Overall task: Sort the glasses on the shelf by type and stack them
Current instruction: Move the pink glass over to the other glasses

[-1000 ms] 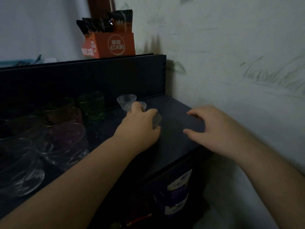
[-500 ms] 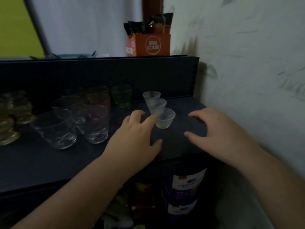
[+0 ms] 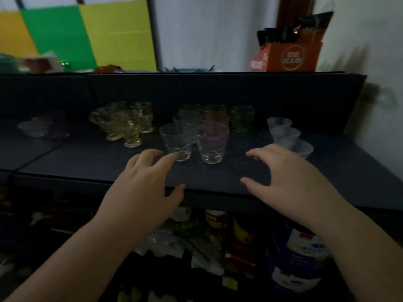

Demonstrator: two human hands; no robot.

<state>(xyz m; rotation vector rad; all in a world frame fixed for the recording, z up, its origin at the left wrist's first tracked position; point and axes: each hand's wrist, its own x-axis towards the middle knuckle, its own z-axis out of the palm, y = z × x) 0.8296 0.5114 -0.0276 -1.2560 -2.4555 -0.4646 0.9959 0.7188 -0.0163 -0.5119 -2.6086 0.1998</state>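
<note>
Both hands — left hand and right hand — are spread, empty, above the shelf. The clear tumbler nearest the left fingertips should be gripped by its wall — upright, clear of neighbours.

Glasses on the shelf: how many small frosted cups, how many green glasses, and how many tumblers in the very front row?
Small frosted cups: 3
Green glass: 1
Front-row tumblers: 2
Total: 6
</note>
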